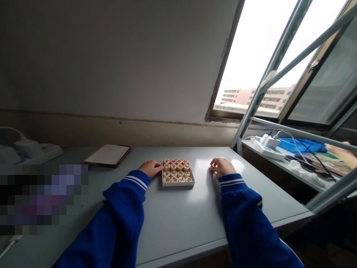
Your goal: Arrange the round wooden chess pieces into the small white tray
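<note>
A shallow white box (178, 184) sits on the grey table, filled with round wooden xiangqi pieces (176, 173) in rows. Red characters mark the pieces in the far rows, black ones those in the near rows. My left hand (151, 168) rests on the table at the box's left side, fingertips touching or almost touching its wall; the hand is open and does not grip it. To the right of the box, apart from it, my right hand (222, 167) lies on the table with loosely bent fingers, open and with nothing visible in it.
A flat brown-edged case (107, 155) lies at the back left. Power strips with plugs stand at far left and on the right-hand desk (269, 146), near a blue tray (298, 145). Another person's hand (341, 153) shows there. A metal bed frame (251, 108) rises at the table's right.
</note>
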`<move>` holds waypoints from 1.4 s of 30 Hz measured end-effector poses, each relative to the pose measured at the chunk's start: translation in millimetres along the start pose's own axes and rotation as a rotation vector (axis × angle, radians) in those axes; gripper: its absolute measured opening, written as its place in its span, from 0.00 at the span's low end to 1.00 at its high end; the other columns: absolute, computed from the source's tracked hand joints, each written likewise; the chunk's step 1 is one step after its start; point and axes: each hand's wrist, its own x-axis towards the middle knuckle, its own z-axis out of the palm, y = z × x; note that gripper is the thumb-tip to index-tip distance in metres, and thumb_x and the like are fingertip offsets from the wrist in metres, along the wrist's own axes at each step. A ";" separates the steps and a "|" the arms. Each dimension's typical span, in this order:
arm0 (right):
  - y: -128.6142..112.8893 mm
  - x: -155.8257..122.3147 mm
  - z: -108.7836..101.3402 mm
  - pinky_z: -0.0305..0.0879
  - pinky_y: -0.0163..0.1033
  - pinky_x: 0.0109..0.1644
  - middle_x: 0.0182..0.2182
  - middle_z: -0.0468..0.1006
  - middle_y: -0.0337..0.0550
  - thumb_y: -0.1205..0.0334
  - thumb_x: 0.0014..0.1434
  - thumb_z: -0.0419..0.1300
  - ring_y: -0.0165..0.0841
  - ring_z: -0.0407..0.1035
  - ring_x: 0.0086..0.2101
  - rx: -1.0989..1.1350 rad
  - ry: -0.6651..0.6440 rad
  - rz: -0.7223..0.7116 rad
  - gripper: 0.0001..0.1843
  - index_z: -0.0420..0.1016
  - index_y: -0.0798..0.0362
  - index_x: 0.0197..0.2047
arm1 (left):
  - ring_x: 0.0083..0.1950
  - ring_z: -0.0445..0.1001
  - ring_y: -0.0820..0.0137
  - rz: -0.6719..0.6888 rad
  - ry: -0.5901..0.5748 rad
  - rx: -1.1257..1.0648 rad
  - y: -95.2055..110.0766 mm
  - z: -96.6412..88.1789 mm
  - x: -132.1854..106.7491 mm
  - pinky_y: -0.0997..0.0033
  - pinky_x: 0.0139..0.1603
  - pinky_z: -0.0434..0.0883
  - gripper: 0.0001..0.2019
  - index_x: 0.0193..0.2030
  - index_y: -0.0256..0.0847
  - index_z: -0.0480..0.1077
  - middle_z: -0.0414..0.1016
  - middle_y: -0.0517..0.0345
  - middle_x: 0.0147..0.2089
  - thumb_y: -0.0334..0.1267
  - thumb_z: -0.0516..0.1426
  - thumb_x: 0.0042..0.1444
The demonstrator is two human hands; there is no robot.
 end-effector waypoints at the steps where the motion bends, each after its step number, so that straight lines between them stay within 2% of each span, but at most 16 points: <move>1: -7.4 -1.4 -0.8 0.56 0.38 0.40 0.34 0.75 0.40 0.62 0.51 0.57 0.33 0.67 0.37 0.018 0.034 -0.060 0.06 0.73 0.50 0.34 | 0.30 0.68 0.71 0.005 -0.003 -0.008 -0.2 -0.4 -0.1 0.75 0.31 0.59 0.15 0.25 0.41 0.71 0.73 0.59 0.26 0.43 0.47 0.50; 6: -67.4 -19.3 5.5 0.51 0.39 0.45 0.40 0.72 0.38 0.58 0.56 0.55 0.29 0.66 0.37 0.180 0.298 -0.581 0.09 0.70 0.47 0.40 | 0.25 0.65 0.72 0.034 -0.035 -0.090 -3.7 -1.0 0.4 0.75 0.28 0.58 0.15 0.22 0.40 0.69 0.68 0.61 0.20 0.46 0.48 0.48; 9: -102.7 -32.0 15.5 0.50 0.38 0.45 0.42 0.71 0.40 0.57 0.56 0.55 0.30 0.65 0.40 0.204 0.252 -0.778 0.12 0.68 0.46 0.44 | 0.22 0.63 0.73 0.043 -0.053 -0.187 -6.7 -0.1 1.4 0.74 0.27 0.59 0.21 0.20 0.39 0.68 0.64 0.61 0.17 0.53 0.45 0.49; 11: -115.6 -36.8 19.1 0.50 0.38 0.44 0.44 0.70 0.41 0.56 0.55 0.56 0.31 0.64 0.43 0.210 0.224 -0.808 0.15 0.66 0.46 0.46 | 0.22 0.63 0.73 0.054 -0.073 -0.257 -7.7 0.1 1.7 0.73 0.29 0.60 0.26 0.18 0.39 0.67 0.63 0.61 0.16 0.57 0.43 0.49; 13: -116.0 -37.5 17.8 0.50 0.38 0.43 0.43 0.70 0.42 0.54 0.55 0.56 0.31 0.65 0.42 0.217 0.221 -0.767 0.16 0.65 0.47 0.47 | 0.22 0.63 0.73 0.059 -0.090 -0.295 -7.3 -0.4 1.3 0.73 0.30 0.60 0.29 0.16 0.38 0.67 0.62 0.61 0.16 0.59 0.41 0.49; 15: -103.1 -34.5 12.0 0.51 0.38 0.42 0.40 0.72 0.42 0.53 0.55 0.55 0.32 0.66 0.39 0.185 0.207 -0.665 0.13 0.67 0.48 0.43 | 0.22 0.62 0.73 0.036 -0.095 -0.290 -5.9 -1.2 0.3 0.72 0.30 0.59 0.30 0.16 0.38 0.66 0.61 0.61 0.16 0.61 0.40 0.48; 18: -64.1 -25.5 0.9 0.52 0.41 0.43 0.38 0.72 0.41 0.56 0.55 0.56 0.34 0.66 0.40 0.043 0.129 -0.409 0.10 0.69 0.49 0.40 | 0.22 0.60 0.74 0.008 -0.094 -0.220 -3.9 -1.3 -1.0 0.73 0.27 0.57 0.28 0.17 0.39 0.65 0.59 0.63 0.16 0.64 0.44 0.45; 20: -33.4 -18.6 -3.6 0.54 0.44 0.44 0.41 0.71 0.44 0.57 0.51 0.59 0.39 0.64 0.43 -0.049 0.038 -0.176 0.15 0.68 0.49 0.44 | 0.23 0.59 0.74 0.021 -0.095 -0.176 -3.6 -0.3 -1.2 0.74 0.26 0.55 0.26 0.18 0.39 0.64 0.59 0.64 0.17 0.64 0.48 0.41; 22: -7.0 -12.7 -4.3 0.57 0.42 0.43 0.43 0.69 0.47 0.59 0.48 0.61 0.39 0.63 0.44 -0.059 -0.093 -0.061 0.21 0.67 0.50 0.46 | 0.23 0.59 0.74 0.033 -0.088 -0.159 -3.9 1.3 -1.0 0.74 0.25 0.53 0.25 0.18 0.39 0.63 0.60 0.64 0.18 0.63 0.51 0.39; 24: 10.5 -8.8 -2.3 0.59 0.39 0.42 0.41 0.70 0.47 0.64 0.46 0.62 0.37 0.64 0.43 -0.017 -0.191 -0.082 0.20 0.68 0.53 0.45 | 0.24 0.59 0.74 0.034 -0.068 -0.151 -4.1 2.6 -0.8 0.74 0.25 0.52 0.25 0.18 0.39 0.62 0.59 0.64 0.18 0.63 0.52 0.38; 27: 21.6 -7.0 0.7 0.61 0.36 0.43 0.35 0.71 0.46 0.67 0.44 0.61 0.35 0.65 0.41 0.053 -0.199 -0.131 0.17 0.71 0.56 0.41 | 0.24 0.58 0.74 0.022 -0.043 -0.129 -3.8 3.2 -1.0 0.74 0.25 0.51 0.25 0.17 0.39 0.61 0.58 0.64 0.18 0.63 0.50 0.40; 30: 27.0 -8.9 0.6 0.64 0.36 0.40 0.36 0.70 0.46 0.66 0.41 0.62 0.33 0.66 0.36 0.200 -0.253 -0.126 0.24 0.68 0.55 0.45 | 0.24 0.57 0.74 0.026 -0.066 -0.147 -4.0 2.1 -0.6 0.73 0.25 0.52 0.25 0.18 0.39 0.62 0.58 0.64 0.18 0.63 0.49 0.41; 33: 33.8 -12.3 -0.5 0.66 0.34 0.36 0.39 0.68 0.47 0.69 0.37 0.63 0.30 0.67 0.32 0.355 -0.332 -0.143 0.31 0.65 0.55 0.49 | 0.24 0.57 0.73 0.023 -0.120 -0.207 -5.7 0.8 0.8 0.73 0.26 0.53 0.25 0.19 0.39 0.64 0.58 0.63 0.18 0.63 0.48 0.41; 37: 34.6 -14.4 -1.1 0.66 0.36 0.34 0.32 0.70 0.46 0.73 0.40 0.57 0.30 0.67 0.29 0.288 -0.230 -0.146 0.17 0.71 0.57 0.37 | 0.25 0.57 0.73 0.048 -0.122 -0.223 -7.6 0.9 2.3 0.74 0.26 0.52 0.24 0.20 0.39 0.63 0.58 0.64 0.19 0.61 0.52 0.37; 39: 28.1 -14.3 -2.1 0.65 0.38 0.36 0.27 0.71 0.44 0.73 0.40 0.58 0.31 0.67 0.28 0.255 -0.184 -0.159 0.11 0.73 0.56 0.32 | 0.25 0.57 0.73 0.054 -0.108 -0.215 -7.4 1.4 2.3 0.74 0.26 0.51 0.23 0.19 0.39 0.63 0.58 0.64 0.19 0.61 0.51 0.38; 42: 7.8 -15.5 -4.2 0.65 0.39 0.37 0.25 0.73 0.42 0.68 0.42 0.60 0.32 0.68 0.29 0.382 -0.129 -0.196 0.10 0.72 0.56 0.32 | 0.25 0.58 0.73 0.051 -0.099 -0.198 -6.4 1.5 1.6 0.73 0.26 0.51 0.24 0.19 0.39 0.63 0.58 0.64 0.19 0.61 0.50 0.39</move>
